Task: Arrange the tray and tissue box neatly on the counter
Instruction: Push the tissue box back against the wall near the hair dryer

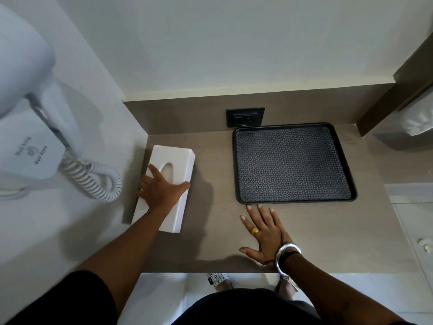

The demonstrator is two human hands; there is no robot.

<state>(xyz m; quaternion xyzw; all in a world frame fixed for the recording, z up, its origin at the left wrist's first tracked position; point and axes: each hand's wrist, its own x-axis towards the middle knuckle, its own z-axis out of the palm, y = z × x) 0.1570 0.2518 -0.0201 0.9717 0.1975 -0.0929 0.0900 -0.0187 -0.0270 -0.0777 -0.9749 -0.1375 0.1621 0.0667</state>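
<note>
Tissue box (172,160), smooth white block, under left hand's (161,190) spread grip; right hand (264,233) flat beside textured black tray (293,164).

The left hand (161,191) covers the near half of the tissue box (172,158) top, hiding part of its oval slot. The hair dryer (25,66) is cut off by the left edge. The socket (245,117) markings are too small to read. The surface (210,242) hides the feet.

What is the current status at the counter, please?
Left hand spread flat on the tissue box, box angled by the left wall. Right hand open on the counter, fingertips at the black tray's near rim. Nothing in the way.
</note>
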